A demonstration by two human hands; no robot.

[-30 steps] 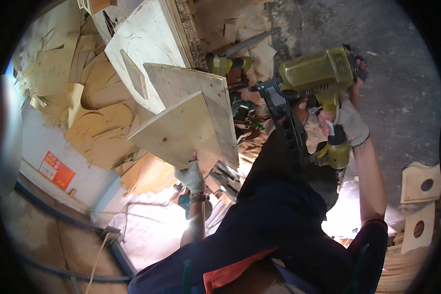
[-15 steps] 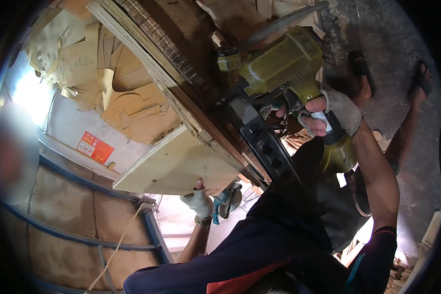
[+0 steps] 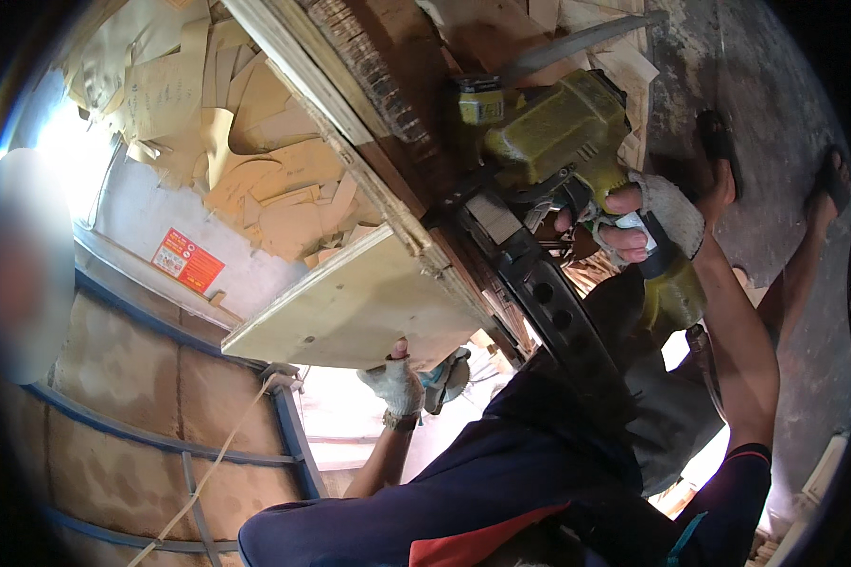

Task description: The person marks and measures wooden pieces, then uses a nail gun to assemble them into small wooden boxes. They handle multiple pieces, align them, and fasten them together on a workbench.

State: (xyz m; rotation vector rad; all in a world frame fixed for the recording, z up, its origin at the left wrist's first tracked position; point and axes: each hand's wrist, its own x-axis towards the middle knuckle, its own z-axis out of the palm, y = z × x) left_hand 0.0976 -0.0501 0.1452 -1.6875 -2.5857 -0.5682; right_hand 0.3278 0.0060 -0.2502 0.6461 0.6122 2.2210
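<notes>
My right hand (image 3: 645,223), in a worn white glove, grips the handle of a yellow-green nail gun (image 3: 556,132). Its black magazine (image 3: 548,302) runs down toward my lap and its nose presses against a long wooden frame piece (image 3: 369,104). My left hand (image 3: 394,382), also gloved, holds the lower edge of a pale plywood panel (image 3: 350,307) that butts against that frame piece.
A heap of cut plywood scraps (image 3: 255,170) lies beyond the panel. A white board with a red label (image 3: 187,260) sits at left, with a metal rail (image 3: 284,416) below. My sandalled feet (image 3: 719,142) rest on grey concrete floor (image 3: 775,76) at right.
The view has closed in on the work. The nail gun has moved up against the frame piece, and the plywood panel has swung from standing upright to lying flatter against that piece.
</notes>
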